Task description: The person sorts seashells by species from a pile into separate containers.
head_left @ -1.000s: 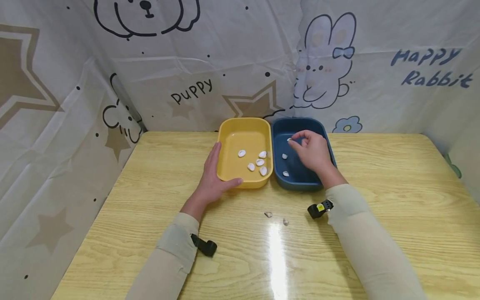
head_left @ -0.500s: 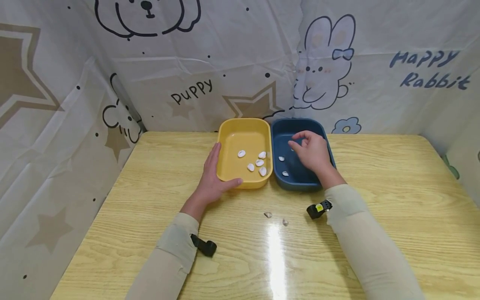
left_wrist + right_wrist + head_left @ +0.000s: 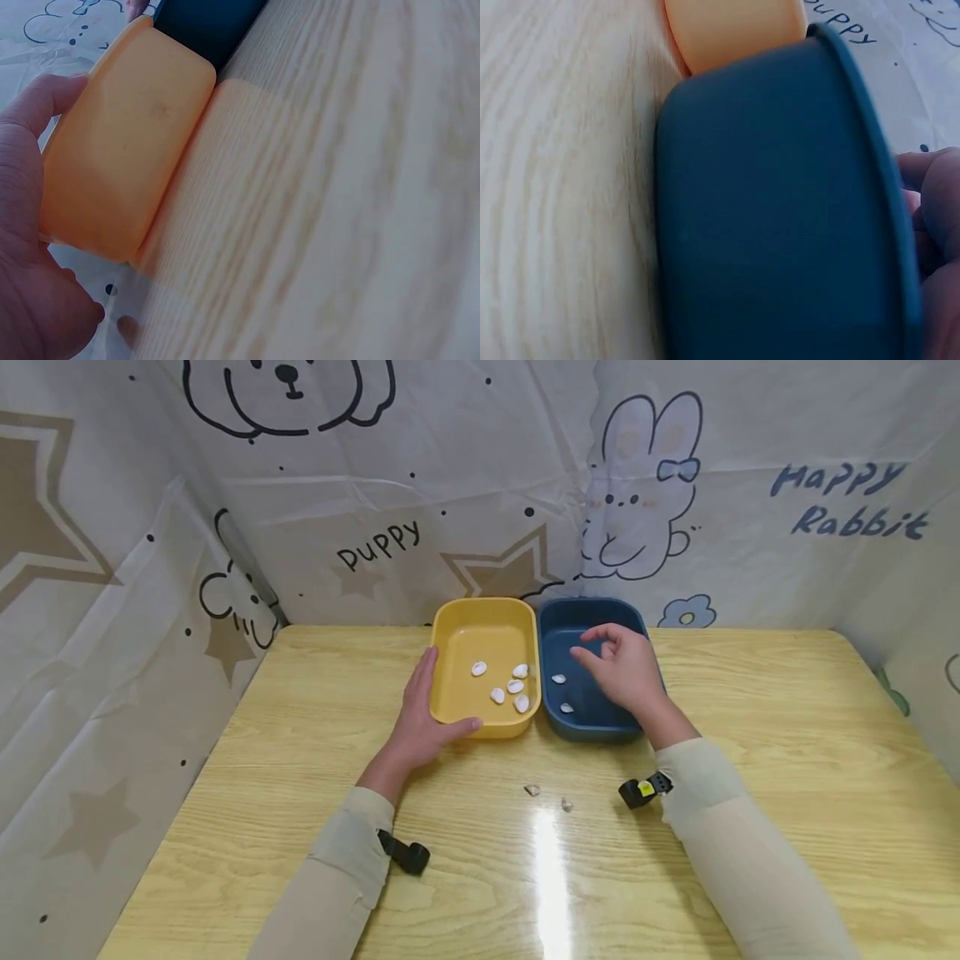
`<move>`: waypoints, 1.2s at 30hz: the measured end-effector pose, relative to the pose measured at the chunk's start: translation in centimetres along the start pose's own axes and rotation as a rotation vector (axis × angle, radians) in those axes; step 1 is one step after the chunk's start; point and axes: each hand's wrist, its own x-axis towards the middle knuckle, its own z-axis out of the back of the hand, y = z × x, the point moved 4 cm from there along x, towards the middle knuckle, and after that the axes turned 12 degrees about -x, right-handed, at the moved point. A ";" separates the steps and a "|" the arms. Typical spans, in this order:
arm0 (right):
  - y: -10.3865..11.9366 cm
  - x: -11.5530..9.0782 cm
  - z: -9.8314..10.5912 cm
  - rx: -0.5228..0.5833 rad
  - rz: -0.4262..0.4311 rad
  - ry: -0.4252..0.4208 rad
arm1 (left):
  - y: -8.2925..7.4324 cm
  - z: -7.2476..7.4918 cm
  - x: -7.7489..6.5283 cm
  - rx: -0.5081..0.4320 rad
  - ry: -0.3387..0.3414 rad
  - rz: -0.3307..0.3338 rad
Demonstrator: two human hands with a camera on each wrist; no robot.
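My left hand (image 3: 420,718) rests against the yellow box (image 3: 454,618), its straight fingers along the left wall and its thumb at the front rim. Inside that box lie several white oval shells (image 3: 497,696). Over the blue box (image 3: 558,618), my right hand (image 3: 624,670) hovers with thumb and forefinger apart and nothing between them. Two small whitish shells show on the blue floor, one nearer the middle (image 3: 558,679) and another shell (image 3: 567,707) nearer the front. Part of the blue box is hidden under the right hand. In the right wrist view the fingers (image 3: 930,180) appear beyond its rim.
The two boxes stand side by side at the back of the wooden table (image 3: 465,877). In front of them lie a small brownish shell (image 3: 532,790) and a second brownish shell (image 3: 567,805). A printed cloth (image 3: 315,485) hangs behind the table.
My right thumb and forefinger have let go of a small whitish shell, which dropped into the blue box. Another shell there shifted slightly left. My left hand has stayed in place.
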 end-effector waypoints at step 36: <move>2.4 -9.5 1.6 0.047 0.238 0.179 | 0.0 0.2 0.1 -0.007 0.001 -0.023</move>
